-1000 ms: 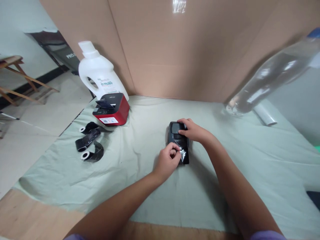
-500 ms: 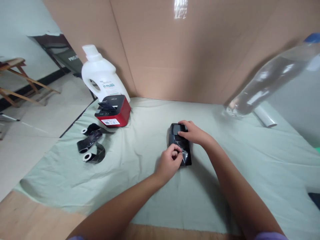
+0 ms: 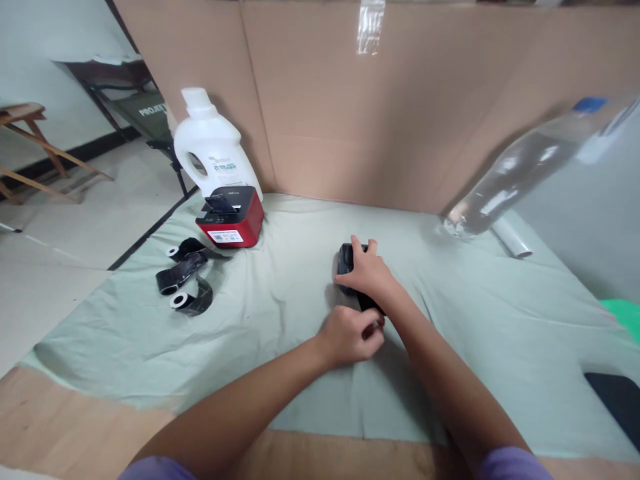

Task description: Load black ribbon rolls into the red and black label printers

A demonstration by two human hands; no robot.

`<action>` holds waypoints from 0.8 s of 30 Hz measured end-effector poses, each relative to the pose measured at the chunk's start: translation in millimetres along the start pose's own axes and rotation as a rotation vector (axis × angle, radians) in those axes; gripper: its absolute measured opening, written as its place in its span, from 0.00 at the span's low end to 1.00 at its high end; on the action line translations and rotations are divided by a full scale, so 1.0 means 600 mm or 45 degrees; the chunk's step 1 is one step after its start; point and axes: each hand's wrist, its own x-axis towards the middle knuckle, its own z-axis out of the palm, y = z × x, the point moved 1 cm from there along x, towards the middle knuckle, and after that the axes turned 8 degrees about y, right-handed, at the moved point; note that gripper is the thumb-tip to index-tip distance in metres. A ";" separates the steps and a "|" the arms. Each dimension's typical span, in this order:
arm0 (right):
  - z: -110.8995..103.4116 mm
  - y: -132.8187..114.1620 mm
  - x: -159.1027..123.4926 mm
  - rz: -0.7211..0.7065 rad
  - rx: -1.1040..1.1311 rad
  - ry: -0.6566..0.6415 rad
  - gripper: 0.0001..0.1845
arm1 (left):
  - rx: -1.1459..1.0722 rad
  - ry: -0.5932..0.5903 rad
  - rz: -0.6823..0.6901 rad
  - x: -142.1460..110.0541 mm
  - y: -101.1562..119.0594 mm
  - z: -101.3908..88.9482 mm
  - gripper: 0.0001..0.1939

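A small black handheld device (image 3: pixel 345 259) lies on the pale green cloth, mostly covered by my right hand (image 3: pixel 367 270). That hand grips it from above, thumb at its left side and fingers across its far end. A dark flat strip (image 3: pixel 367 303) reaches from the device toward me, under my right hand. My left hand (image 3: pixel 354 335) is closed in a pinch at the strip's near end; its fingertips are partly hidden. At the left lie several loose rolls of black tape-like strip (image 3: pixel 181 272), two with white cores.
A red and black box-shaped printer (image 3: pixel 233 217) stands in front of a white jug (image 3: pixel 217 150). A large clear bottle (image 3: pixel 520 170) leans at the right beside a grey tube (image 3: pixel 513 237). Cardboard (image 3: pixel 325 100) walls the back. A dark flat object (image 3: pixel 613 400) lies at the right edge.
My left hand has moved down and right, toward the strip's near end. My right hand has shifted nearer me and spread over the device. The camera view has shifted slightly.
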 end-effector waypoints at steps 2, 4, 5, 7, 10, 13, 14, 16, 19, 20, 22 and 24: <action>0.002 0.008 -0.001 -0.023 0.087 0.038 0.61 | 0.119 -0.080 0.236 -0.008 0.003 0.006 0.06; 0.000 0.029 -0.002 -0.083 0.261 0.084 0.59 | 0.201 -0.151 0.370 -0.013 0.002 0.011 0.08; -0.002 0.043 -0.003 -0.113 0.351 0.114 0.57 | 0.229 -0.179 0.400 -0.014 0.001 0.012 0.10; -0.011 0.075 -0.007 -0.148 0.464 0.201 0.52 | 0.273 -0.226 0.395 -0.015 0.000 0.011 0.12; -0.032 0.136 -0.018 -0.159 0.440 0.380 0.50 | 0.349 -0.319 0.318 -0.009 0.002 0.010 0.15; -0.061 0.220 -0.028 -0.071 0.336 0.516 0.51 | 0.492 -0.425 0.282 -0.004 0.010 0.013 0.17; -0.071 0.254 -0.031 -0.005 0.301 0.555 0.52 | 0.547 -0.465 0.272 -0.004 0.012 0.015 0.19; -0.092 0.324 -0.035 0.129 0.236 0.633 0.53 | 0.628 -0.564 0.235 -0.008 0.015 0.019 0.26; -0.119 0.421 -0.040 0.290 0.129 0.709 0.55 | 0.655 -0.714 0.176 -0.020 0.016 0.020 0.33; -0.126 0.447 -0.043 0.340 0.100 0.722 0.55 | 0.653 -0.737 0.165 -0.023 0.015 0.020 0.34; -0.136 0.488 -0.049 0.417 0.063 0.745 0.56 | 0.640 -0.729 0.154 -0.022 0.016 0.021 0.33; -0.139 0.513 -0.055 0.450 0.047 0.782 0.56 | 0.601 -0.685 0.155 -0.004 0.018 0.034 0.30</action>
